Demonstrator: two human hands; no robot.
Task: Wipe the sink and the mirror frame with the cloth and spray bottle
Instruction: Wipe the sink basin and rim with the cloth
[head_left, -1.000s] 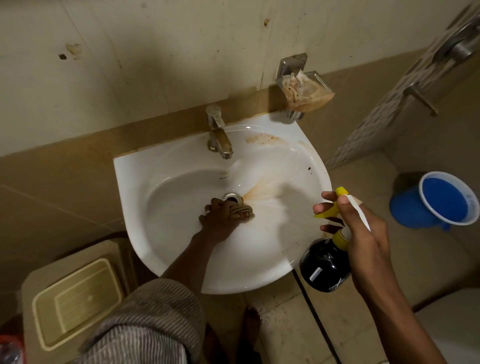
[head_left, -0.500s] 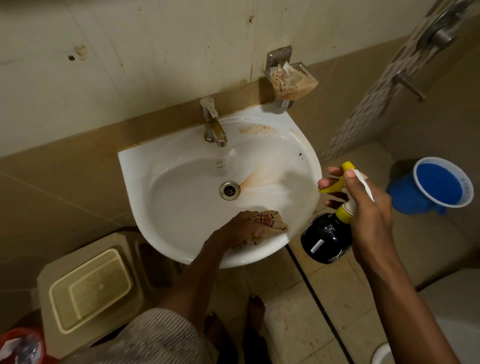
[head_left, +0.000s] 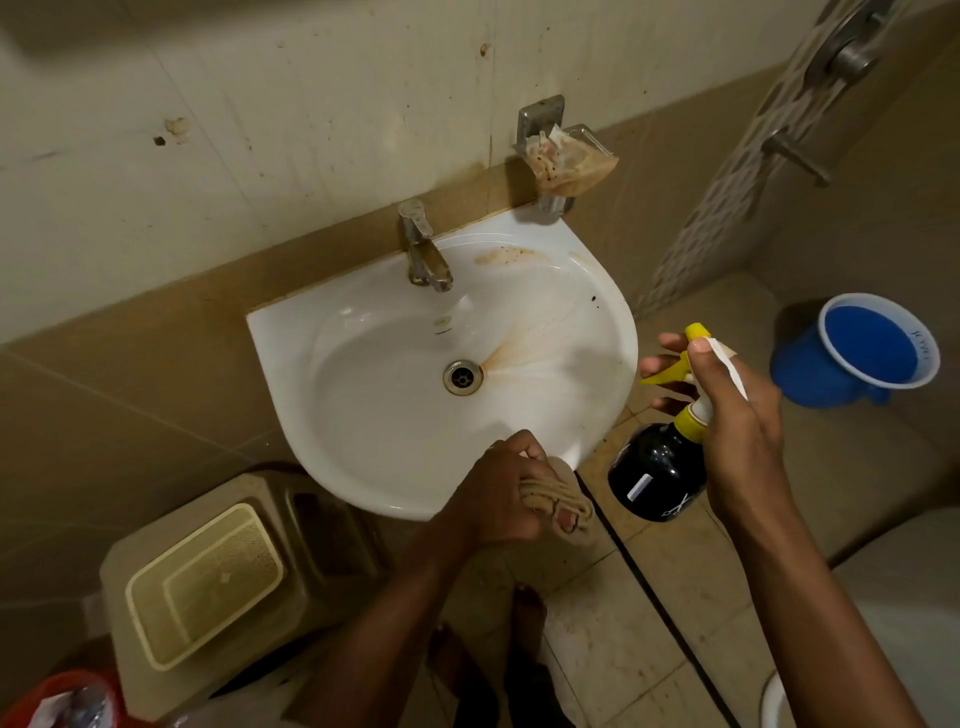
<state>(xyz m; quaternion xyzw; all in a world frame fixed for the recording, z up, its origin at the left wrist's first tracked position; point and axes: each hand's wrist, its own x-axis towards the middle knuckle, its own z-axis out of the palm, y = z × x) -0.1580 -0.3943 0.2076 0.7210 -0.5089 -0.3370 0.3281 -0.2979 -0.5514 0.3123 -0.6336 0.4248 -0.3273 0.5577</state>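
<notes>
The white wall-mounted sink (head_left: 322, 395) has a brown stain fanning right from its drain (head_left: 462, 376) and another smear on its back rim. My left hand (head_left: 498, 493) grips a bunched tan cloth (head_left: 558, 501) at the sink's front right rim, the cloth hanging just off the edge. My right hand (head_left: 727, 415) holds a black spray bottle (head_left: 657, 473) with a yellow and white trigger head, to the right of the sink, nozzle towards the basin. The mirror frame is out of view.
A metal tap (head_left: 423, 249) stands at the back of the sink, and a wall soap holder (head_left: 563, 156) with crumpled paper is behind it on the right. A blue mug (head_left: 878, 353) sits on the floor at right. A beige stool with a tray (head_left: 208, 582) stands below left.
My left hand has dragged the cloth from beside the drain towards me, down to the sink's front right rim. The right hand keeps the bottle in about the same place.
</notes>
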